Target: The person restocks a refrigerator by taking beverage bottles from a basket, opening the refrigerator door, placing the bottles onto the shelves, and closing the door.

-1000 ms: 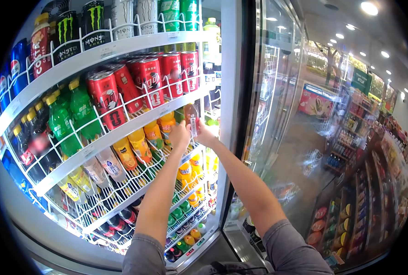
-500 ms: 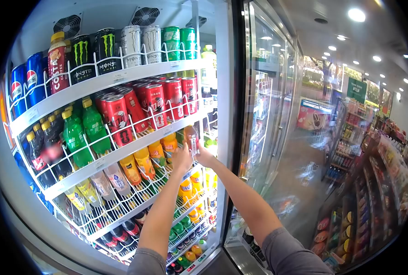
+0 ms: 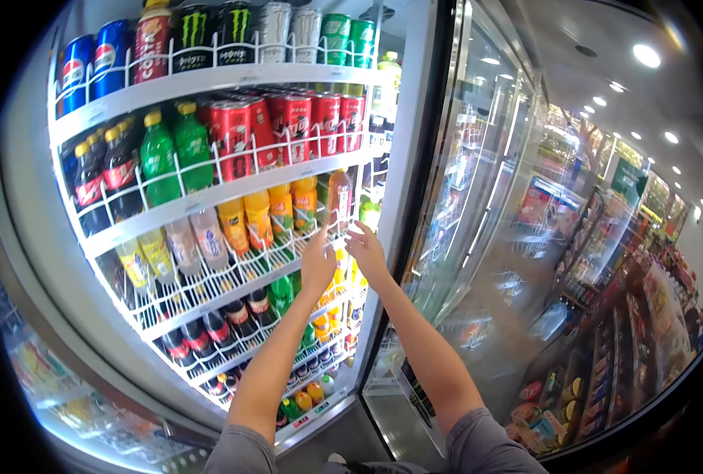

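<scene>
At the front of an open drinks cooler [image 3: 414,87], seen through the head camera, reaching forward with two bare arms [image 3: 276,363] and wearing grey short sleeves [image 3: 241,450]. Holding the left hand [image 3: 318,265] just below a reddish-brown bottle [image 3: 339,197], slightly to its left, with fingers pointing upward. Holding the right hand [image 3: 367,254] to the lower right of the same bottle, with fingers bent toward it. Showing a loose, fairly wide grip in each hand, with a gap between the two. Being unable to tell about fingertip contact with the bottle.

Seeing the bottle standing upright at the right end of the third shelf [image 3: 225,299] from the top, beside a row of orange drinks [image 3: 280,207]. Looking leftward along that row, finding pale clear bottles [image 3: 209,237] and yellow-labelled bottles [image 3: 134,265]. Looking one shelf up, meeting red cans [image 3: 297,126] and green bottles [image 3: 159,162]. Looking at the top shelf, seeing silver cans [image 3: 275,35], black cans [image 3: 193,35] and blue cans [image 3: 111,59]. Looking lower, seeing dark bottles [image 3: 219,328]. Toward the right, passing a glass door [image 3: 438,261] and glimpsing shop shelves [image 3: 604,387] and round ceiling lights [image 3: 646,55].
</scene>
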A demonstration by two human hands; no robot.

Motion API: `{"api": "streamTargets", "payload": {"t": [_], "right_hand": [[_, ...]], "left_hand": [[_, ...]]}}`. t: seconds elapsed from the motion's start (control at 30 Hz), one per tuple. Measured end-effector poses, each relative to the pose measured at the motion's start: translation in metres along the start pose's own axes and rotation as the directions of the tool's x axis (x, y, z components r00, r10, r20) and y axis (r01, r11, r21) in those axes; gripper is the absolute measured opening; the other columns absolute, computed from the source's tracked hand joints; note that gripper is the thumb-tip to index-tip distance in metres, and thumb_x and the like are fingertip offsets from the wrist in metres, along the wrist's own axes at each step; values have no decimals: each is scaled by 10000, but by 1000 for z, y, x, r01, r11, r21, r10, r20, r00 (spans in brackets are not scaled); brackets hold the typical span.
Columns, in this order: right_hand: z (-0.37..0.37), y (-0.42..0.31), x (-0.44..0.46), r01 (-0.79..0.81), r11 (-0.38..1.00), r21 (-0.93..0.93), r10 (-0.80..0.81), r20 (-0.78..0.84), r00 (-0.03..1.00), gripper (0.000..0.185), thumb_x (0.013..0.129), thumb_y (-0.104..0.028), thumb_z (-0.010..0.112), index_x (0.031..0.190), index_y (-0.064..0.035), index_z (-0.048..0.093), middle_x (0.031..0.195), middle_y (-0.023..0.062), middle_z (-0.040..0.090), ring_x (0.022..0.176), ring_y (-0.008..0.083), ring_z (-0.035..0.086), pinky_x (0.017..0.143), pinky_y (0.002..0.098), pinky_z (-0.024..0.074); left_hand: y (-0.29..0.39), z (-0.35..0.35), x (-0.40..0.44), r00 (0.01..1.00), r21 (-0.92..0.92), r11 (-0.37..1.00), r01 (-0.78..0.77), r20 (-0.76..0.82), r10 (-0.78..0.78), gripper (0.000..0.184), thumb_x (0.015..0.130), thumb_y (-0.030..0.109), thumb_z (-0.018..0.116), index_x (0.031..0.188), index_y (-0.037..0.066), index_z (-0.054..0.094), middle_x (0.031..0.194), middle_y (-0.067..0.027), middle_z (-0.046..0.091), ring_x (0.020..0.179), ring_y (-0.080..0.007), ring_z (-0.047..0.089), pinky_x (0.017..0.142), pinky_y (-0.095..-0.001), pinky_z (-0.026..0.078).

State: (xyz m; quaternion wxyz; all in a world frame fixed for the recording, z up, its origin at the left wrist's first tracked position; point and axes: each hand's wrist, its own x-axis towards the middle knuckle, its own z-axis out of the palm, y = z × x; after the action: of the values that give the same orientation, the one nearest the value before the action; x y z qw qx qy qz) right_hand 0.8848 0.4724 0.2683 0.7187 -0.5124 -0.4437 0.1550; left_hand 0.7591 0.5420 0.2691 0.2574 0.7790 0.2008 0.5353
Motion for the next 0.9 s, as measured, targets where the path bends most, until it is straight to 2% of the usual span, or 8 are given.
{"api": "streamTargets", "payload": {"t": [0.07, 0.13, 0.33, 0.4, 0.53, 0.67, 0.73, 0.9], "right_hand": [[1, -24, -26, -33, 994, 108, 31, 27, 999, 515, 932, -20, 505, 1438, -56, 414, 1246, 184, 588, 1071, 215, 617, 889, 307, 533], [-4, -43, -52, -74, 987, 140, 67, 50, 996, 507, 960, -36, 513, 1448, -27, 375, 1260, 178, 564, 1143, 251, 588, 1013, 359, 489], [-13, -112, -127, -126, 940, 316, 102, 93, 990, 504, 949, -43, 524, 1424, 22, 369, 1284, 209, 542, 1134, 254, 590, 974, 330, 513], [3, -130, -146, -130, 860, 494, 140, 17, 990, 484, 963, -92, 530, 1412, 16, 385, 1307, 216, 529, 1163, 254, 576, 985, 333, 504], [31, -152, -209, -187, 909, 372, 83, 278, 957, 506, 991, -204, 562, 1426, -9, 391, 1312, 197, 537, 1177, 248, 567, 1008, 351, 484], [47, -159, -267, -177, 912, 369, 56, 316, 947, 496, 994, -225, 574, 1422, -31, 415, 1292, 179, 554, 1154, 249, 583, 991, 371, 499], [58, -163, -293, -200, 912, 358, 65, 356, 932, 471, 1003, -224, 555, 1406, -15, 428, 1262, 179, 572, 1107, 248, 612, 951, 371, 524], [94, -168, -345, -141, 917, 374, -28, 412, 911, 441, 1020, -243, 514, 1379, 6, 453, 1192, 180, 606, 1016, 228, 643, 863, 353, 550]], "left_hand": [[-5, -3, -18, 1000, -3, 1000, 4, -26, -4, 435, 878, 78, 540, 1305, -8, 544, 1237, -235, 608, 1137, -399, 573, 999, -445, 434], [11, -12, -38, 998, -3, 1000, -3, -62, 3, 413, 881, 82, 557, 1287, 5, 562, 1184, -217, 639, 1080, -388, 606, 954, -435, 466], [88, -33, -110, 974, -123, 982, 140, -159, -159, 336, 934, 87, 549, 1267, 53, 577, 1105, -169, 687, 1009, -282, 665, 868, -366, 509], [113, -52, -136, 964, -130, 976, 177, -175, -198, 337, 943, 88, 544, 1277, 54, 574, 1112, -158, 689, 1017, -258, 663, 877, -353, 502], [145, -111, -199, 955, -195, 963, 183, -196, -222, 344, 961, 89, 537, 1302, 59, 564, 1117, -121, 688, 1011, -214, 658, 882, -328, 497], [161, -183, -268, 888, -200, 946, 253, -339, -309, 321, 951, 73, 530, 1265, 60, 594, 1088, -109, 700, 915, -182, 663, 795, -307, 506], [170, -216, -304, 849, -194, 914, 355, -342, -402, 312, 979, 95, 538, 1288, 79, 585, 1073, -55, 691, 929, -115, 639, 804, -256, 485], [197, -274, -368, 810, -191, 903, 385, -399, -430, 292, 998, 113, 517, 1273, 41, 586, 1076, -86, 677, 969, -131, 624, 868, -267, 477]]}}
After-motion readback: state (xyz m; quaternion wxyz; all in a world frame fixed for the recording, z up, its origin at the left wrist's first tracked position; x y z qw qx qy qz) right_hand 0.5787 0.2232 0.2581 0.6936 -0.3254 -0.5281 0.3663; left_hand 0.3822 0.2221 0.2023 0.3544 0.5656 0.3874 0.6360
